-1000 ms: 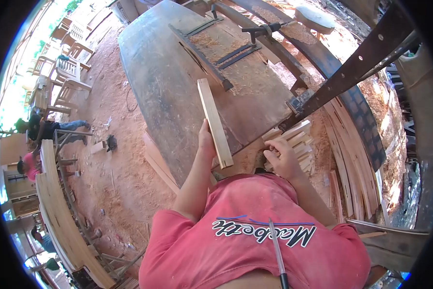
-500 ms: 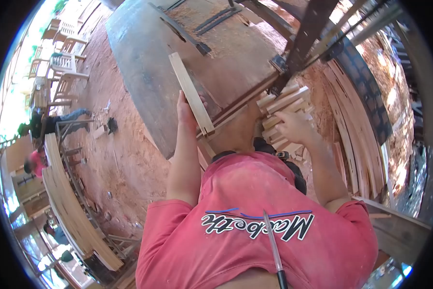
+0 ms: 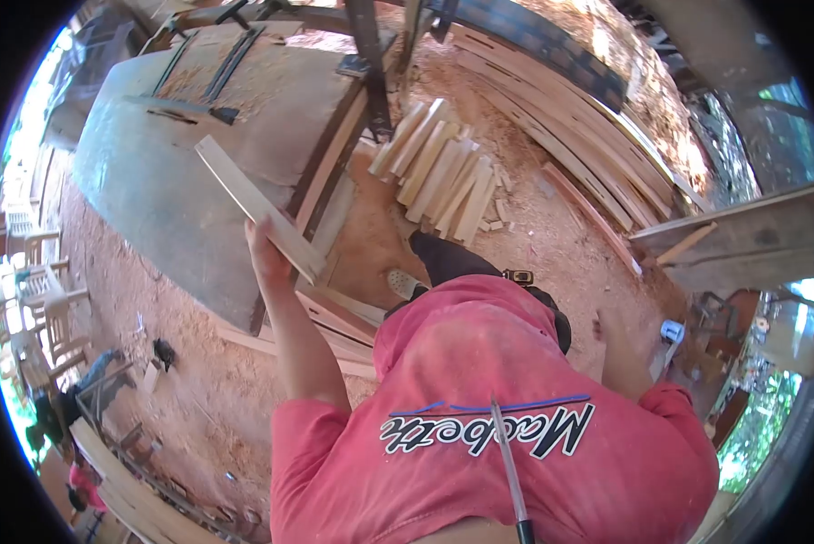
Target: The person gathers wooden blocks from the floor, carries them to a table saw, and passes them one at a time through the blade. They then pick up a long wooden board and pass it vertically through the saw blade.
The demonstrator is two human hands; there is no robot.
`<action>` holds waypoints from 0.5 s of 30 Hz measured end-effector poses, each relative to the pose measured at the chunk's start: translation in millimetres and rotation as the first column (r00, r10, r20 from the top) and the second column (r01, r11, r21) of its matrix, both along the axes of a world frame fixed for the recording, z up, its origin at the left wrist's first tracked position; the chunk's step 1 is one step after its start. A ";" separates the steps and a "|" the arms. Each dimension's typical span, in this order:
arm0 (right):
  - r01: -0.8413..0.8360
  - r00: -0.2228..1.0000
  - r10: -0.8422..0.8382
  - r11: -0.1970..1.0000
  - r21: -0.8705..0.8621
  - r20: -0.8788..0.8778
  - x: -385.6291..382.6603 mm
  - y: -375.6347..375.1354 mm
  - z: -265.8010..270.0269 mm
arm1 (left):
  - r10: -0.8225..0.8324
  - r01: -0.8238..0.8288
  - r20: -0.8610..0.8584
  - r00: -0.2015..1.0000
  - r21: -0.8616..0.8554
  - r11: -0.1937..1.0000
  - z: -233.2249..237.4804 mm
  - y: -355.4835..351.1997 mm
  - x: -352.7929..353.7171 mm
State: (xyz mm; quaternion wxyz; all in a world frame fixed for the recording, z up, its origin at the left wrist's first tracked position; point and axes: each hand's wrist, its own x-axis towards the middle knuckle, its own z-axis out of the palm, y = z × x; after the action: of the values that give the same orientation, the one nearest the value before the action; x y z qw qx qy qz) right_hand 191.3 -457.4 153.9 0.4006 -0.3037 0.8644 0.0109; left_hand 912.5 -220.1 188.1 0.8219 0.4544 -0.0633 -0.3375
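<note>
A pale, straight strip of planed wood (image 3: 244, 192) rests in my left hand (image 3: 269, 252), with the fingers closed round it near its lower end. The strip slants over the edge of a large worn worktable (image 3: 144, 199). On the right, my right hand (image 3: 612, 334) hangs low beside my body, over the dirt floor. Its fingers look loosely apart and I see nothing in them. A pile of short pale wood pieces (image 3: 443, 172) lies on the ground beyond my feet.
Long boards (image 3: 561, 136) are stacked on the floor at the upper right. A dark upright post (image 3: 371, 68) rises by the table's edge. Wooden chairs (image 3: 44, 290) stand at the far left, near a person in pink (image 3: 85, 485). A grey plank (image 3: 733, 231) lies at right.
My view has swung to the right. My right hand has moved from the pile of short wood pieces back to my right side. The strip stays in my left hand.
</note>
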 end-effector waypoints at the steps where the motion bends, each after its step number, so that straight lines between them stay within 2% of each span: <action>1: 0.090 0.996 -0.090 0.992 0.084 -0.006 -60.3 21.6 -20.6 | -0.169 0.166 0.034 0.985 0.090 0.982 12.0 7.3 -18.8; 2: 0.134 0.991 -0.134 0.987 0.085 -0.014 -68.7 46.5 -4.0 | -0.339 0.324 0.056 0.939 0.184 0.928 25.1 13.0 -40.3; 4: 0.205 0.979 -0.203 0.974 0.096 -0.033 -81.8 93.1 13.0 | -0.491 0.386 0.079 0.867 0.515 0.765 15.6 22.5 -75.9; 6: 0.240 0.965 -0.252 0.960 0.145 0.074 -88.6 123.1 7.5 | -0.721 0.379 0.165 0.673 0.761 0.527 11.7 16.9 -106.8; 7: 0.257 0.960 -0.269 0.956 0.145 0.076 -76.3 127.9 9.8 | -0.765 0.447 0.079 0.639 0.771 0.453 18.4 3.4 -123.1; 8: 0.159 0.983 -0.177 0.958 0.238 0.057 -61.1 125.7 9.7 | -0.800 0.509 -0.005 0.600 0.774 0.377 25.2 -12.3 -141.5; 9: 0.057 0.996 -0.078 0.942 0.330 0.050 -47.0 114.4 12.4 | -0.732 0.559 -0.123 0.670 0.732 0.389 16.7 -23.1 -165.0; 10: 0.063 0.995 -0.087 0.941 0.333 0.056 -42.5 97.2 9.8 | -0.648 0.599 -0.246 0.721 0.690 0.405 1.5 -30.0 -184.7; 12: -0.230 0.962 0.165 0.922 0.312 0.219 -28.0 50.5 -3.0 | -0.847 0.498 -0.274 0.455 0.867 -0.013 -20.2 -58.6 -191.2; 14: -0.273 0.931 0.251 0.961 0.050 0.265 -1.2 2.4 7.8 | -0.852 0.414 -0.320 0.414 0.900 -0.137 -105.6 -60.8 -198.4; 15: -0.350 0.906 0.351 0.935 -0.046 0.236 10.1 -24.4 14.1 | -0.845 0.404 -0.316 0.431 0.905 -0.133 -119.6 -72.0 -197.4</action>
State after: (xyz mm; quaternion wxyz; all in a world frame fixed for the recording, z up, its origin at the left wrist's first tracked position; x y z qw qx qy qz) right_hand 201.4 -481.8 168.1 0.4937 -0.4535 0.7407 0.0447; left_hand 715.2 -292.2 68.5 0.0800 0.7852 -0.2350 -0.5674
